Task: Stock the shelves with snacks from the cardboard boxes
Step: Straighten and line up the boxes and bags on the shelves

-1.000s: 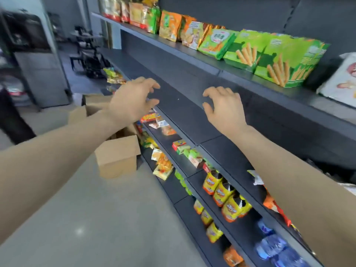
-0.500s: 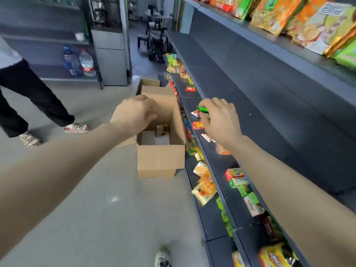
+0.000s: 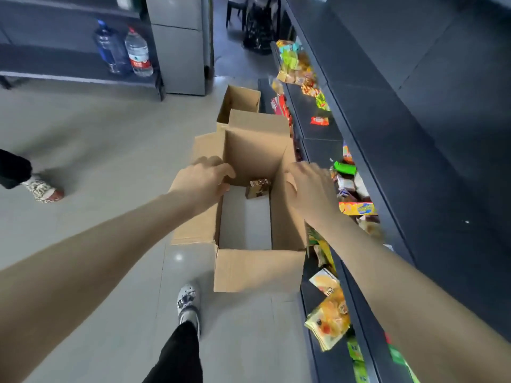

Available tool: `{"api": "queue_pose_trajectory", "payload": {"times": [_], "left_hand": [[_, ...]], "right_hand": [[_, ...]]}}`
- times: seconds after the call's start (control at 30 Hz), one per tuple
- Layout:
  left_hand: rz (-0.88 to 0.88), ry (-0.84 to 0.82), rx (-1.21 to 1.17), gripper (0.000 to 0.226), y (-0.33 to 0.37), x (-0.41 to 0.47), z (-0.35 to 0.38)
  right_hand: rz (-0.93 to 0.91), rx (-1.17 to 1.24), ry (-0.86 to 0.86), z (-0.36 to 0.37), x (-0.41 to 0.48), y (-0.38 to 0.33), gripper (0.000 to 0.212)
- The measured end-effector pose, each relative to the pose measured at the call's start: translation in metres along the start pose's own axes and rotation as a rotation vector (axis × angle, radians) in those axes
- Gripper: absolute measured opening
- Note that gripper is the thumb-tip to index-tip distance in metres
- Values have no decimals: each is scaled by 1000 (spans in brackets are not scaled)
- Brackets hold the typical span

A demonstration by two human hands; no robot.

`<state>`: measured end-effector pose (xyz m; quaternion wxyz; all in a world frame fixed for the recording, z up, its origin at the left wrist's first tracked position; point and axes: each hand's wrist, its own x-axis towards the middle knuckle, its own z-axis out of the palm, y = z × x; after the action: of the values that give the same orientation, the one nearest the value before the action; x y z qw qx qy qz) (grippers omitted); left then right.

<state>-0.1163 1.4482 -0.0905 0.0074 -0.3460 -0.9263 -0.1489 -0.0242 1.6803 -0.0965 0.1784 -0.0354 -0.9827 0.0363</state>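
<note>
Shift: a second ago both hands were up at the bare middle shelf. Now they have dropped to the open cardboard box [image 3: 260,269] on the floor, just beside the shelves [image 3: 320,128].
Left hand [image 3: 203,183]: empty, fingers loosely bent, over the box's left edge; I can't tell if it touches.
Right hand [image 3: 312,189]: empty, fingers relaxed, above the right flap.
In the box: one small brown snack pack [image 3: 257,187] at the far end, between the hands.
Meaning: a fresh pick-up seems to be starting. This box looks nearly spent, so the second box [image 3: 239,102] behind it likely comes next.
</note>
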Motion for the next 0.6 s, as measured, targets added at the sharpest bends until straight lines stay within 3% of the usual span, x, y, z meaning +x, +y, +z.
{"api": "queue_pose_trajectory", "payload": {"times": [0.23,0.6], "left_hand": [[109,-158,14,30,-79,141,52],[227,-313,7,41,-135,322,187]], "right_hand": [[139,45,-153,109,88,30,25],[366,110,-420,266,169,102,27]]}}
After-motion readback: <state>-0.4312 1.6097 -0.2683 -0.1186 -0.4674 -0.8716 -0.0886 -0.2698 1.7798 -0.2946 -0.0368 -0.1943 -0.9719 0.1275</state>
